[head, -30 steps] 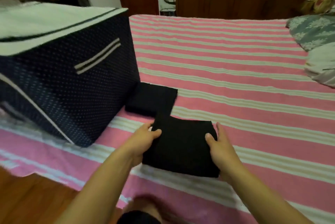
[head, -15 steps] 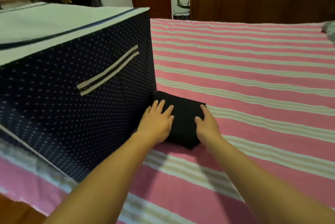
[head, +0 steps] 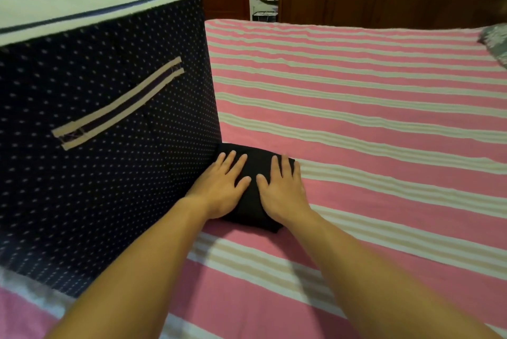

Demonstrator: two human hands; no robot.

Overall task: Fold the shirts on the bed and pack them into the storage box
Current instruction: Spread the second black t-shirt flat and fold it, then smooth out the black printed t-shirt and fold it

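A folded black shirt (head: 256, 198) lies on the pink striped bed (head: 370, 124), touching the navy dotted storage box (head: 109, 146). The left hand (head: 223, 187) and right hand (head: 282, 190) press flat on it, grip released, fingers spread.

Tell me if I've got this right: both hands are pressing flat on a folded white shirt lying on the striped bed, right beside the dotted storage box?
Nearly. The head view shows the folded shirt is black, not white. The rest holds: the left hand and right hand lie flat on it, on the striped bed, right beside the dotted storage box.
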